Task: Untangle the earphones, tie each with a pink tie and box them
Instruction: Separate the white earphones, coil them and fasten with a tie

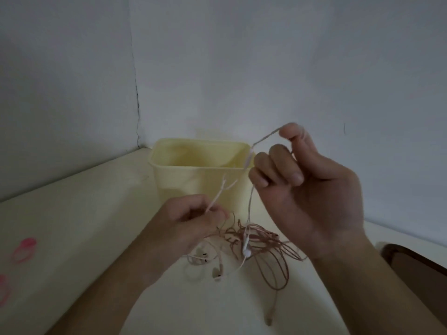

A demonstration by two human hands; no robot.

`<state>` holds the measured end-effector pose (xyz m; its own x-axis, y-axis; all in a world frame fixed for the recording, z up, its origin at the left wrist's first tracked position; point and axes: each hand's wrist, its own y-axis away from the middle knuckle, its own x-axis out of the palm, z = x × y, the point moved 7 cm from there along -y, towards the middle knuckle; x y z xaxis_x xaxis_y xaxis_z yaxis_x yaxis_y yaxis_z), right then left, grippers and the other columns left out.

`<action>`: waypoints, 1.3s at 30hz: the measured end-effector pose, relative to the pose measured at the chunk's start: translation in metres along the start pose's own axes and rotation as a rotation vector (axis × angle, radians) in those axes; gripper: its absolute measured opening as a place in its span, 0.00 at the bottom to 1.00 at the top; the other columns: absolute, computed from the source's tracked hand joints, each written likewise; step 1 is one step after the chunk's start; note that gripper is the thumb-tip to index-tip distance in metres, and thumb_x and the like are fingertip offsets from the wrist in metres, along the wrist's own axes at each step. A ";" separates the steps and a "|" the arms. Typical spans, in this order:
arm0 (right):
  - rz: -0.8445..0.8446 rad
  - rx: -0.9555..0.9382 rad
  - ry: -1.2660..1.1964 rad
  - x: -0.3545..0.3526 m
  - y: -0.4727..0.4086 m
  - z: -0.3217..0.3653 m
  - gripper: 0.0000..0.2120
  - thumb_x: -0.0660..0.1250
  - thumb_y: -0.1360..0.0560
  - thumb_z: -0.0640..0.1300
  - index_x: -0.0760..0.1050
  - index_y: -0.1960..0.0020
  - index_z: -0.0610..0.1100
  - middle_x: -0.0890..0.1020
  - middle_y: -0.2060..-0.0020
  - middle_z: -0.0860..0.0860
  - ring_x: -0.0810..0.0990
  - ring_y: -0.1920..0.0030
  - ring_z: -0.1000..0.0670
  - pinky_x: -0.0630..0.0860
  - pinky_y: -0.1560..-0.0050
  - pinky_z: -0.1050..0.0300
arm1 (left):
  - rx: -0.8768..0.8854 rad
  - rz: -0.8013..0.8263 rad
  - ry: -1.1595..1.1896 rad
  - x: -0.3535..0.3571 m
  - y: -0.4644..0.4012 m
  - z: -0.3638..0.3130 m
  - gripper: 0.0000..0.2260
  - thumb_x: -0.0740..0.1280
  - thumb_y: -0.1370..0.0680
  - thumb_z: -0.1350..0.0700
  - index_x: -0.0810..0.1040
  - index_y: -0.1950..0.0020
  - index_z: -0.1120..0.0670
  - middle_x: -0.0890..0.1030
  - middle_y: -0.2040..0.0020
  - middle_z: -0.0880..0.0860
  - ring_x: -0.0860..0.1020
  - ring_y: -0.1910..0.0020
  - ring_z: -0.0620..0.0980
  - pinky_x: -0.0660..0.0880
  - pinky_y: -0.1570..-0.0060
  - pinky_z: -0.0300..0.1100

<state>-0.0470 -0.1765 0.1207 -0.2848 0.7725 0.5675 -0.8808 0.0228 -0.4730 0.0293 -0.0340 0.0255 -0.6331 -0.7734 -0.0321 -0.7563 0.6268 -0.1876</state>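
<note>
A tangle of pinkish earphone cables lies on the pale table in front of a cream plastic box. White earbuds rest at the tangle's near left. My left hand pinches a pale cable just above the pile. My right hand is raised higher, its fingers curled round another stretch of cable that loops over the fingertips and hangs down to an inline remote. A plug end trails toward me.
Pink ties lie at the far left edge of the table, with more nearer me. A dark brown object sits at the right edge. Grey walls meet in a corner behind the box.
</note>
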 end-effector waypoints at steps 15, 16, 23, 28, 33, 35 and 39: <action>-0.001 0.061 -0.031 0.009 0.002 -0.020 0.13 0.54 0.17 0.39 0.77 0.49 0.40 0.67 0.75 0.52 0.61 0.68 0.51 0.61 0.60 0.55 | 0.093 0.049 -0.368 0.040 0.007 0.014 0.04 0.72 0.19 0.51 0.84 0.54 0.47 0.85 0.63 0.46 0.76 0.74 0.52 0.74 0.70 0.47; -0.015 0.062 -0.014 0.007 0.001 -0.019 0.13 0.54 0.17 0.39 0.77 0.49 0.40 0.66 0.75 0.52 0.61 0.69 0.51 0.61 0.60 0.56 | 0.086 0.027 -0.365 0.037 0.006 0.013 0.05 0.70 0.18 0.52 0.84 0.54 0.48 0.84 0.66 0.45 0.75 0.76 0.49 0.72 0.71 0.42; -0.079 0.069 0.034 -0.002 0.002 -0.014 0.12 0.55 0.18 0.38 0.77 0.51 0.40 0.65 0.75 0.51 0.58 0.69 0.51 0.62 0.63 0.57 | 0.125 -0.059 -0.564 0.019 0.001 0.015 0.03 0.70 0.19 0.52 0.79 0.52 0.45 0.84 0.58 0.45 0.77 0.69 0.44 0.73 0.63 0.43; -0.084 0.081 0.101 -0.003 0.002 -0.013 0.13 0.54 0.17 0.37 0.77 0.51 0.40 0.64 0.75 0.51 0.58 0.69 0.51 0.60 0.62 0.56 | 0.129 -0.137 -0.581 0.015 0.002 0.015 0.04 0.68 0.18 0.49 0.79 0.53 0.46 0.83 0.62 0.45 0.78 0.69 0.45 0.77 0.62 0.49; -0.111 0.101 0.170 -0.007 0.003 -0.011 0.11 0.55 0.17 0.38 0.77 0.50 0.39 0.63 0.73 0.50 0.58 0.69 0.50 0.60 0.62 0.54 | 0.157 -0.358 -0.541 -0.011 0.003 -0.003 0.13 0.66 0.18 0.50 0.75 0.58 0.56 0.74 0.69 0.51 0.71 0.72 0.46 0.69 0.68 0.42; -0.134 0.114 0.213 -0.010 0.003 -0.014 0.12 0.56 0.18 0.37 0.77 0.50 0.40 0.63 0.73 0.50 0.59 0.69 0.50 0.60 0.62 0.54 | 0.154 -0.383 -0.570 -0.017 0.003 -0.007 0.12 0.66 0.18 0.51 0.77 0.58 0.56 0.76 0.65 0.50 0.75 0.68 0.46 0.71 0.64 0.42; -0.185 0.153 0.325 -0.018 0.004 -0.022 0.14 0.56 0.17 0.36 0.79 0.51 0.39 0.65 0.72 0.49 0.61 0.69 0.49 0.61 0.61 0.52 | 0.104 -0.361 -0.531 -0.018 0.001 -0.001 0.14 0.65 0.16 0.50 0.79 0.58 0.55 0.78 0.69 0.53 0.74 0.72 0.48 0.72 0.65 0.51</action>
<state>-0.0371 -0.1767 0.0938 -0.0038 0.9251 0.3796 -0.9590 0.1043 -0.2636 0.0398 -0.0189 0.0270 -0.1546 -0.8919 -0.4250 -0.8694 0.3271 -0.3702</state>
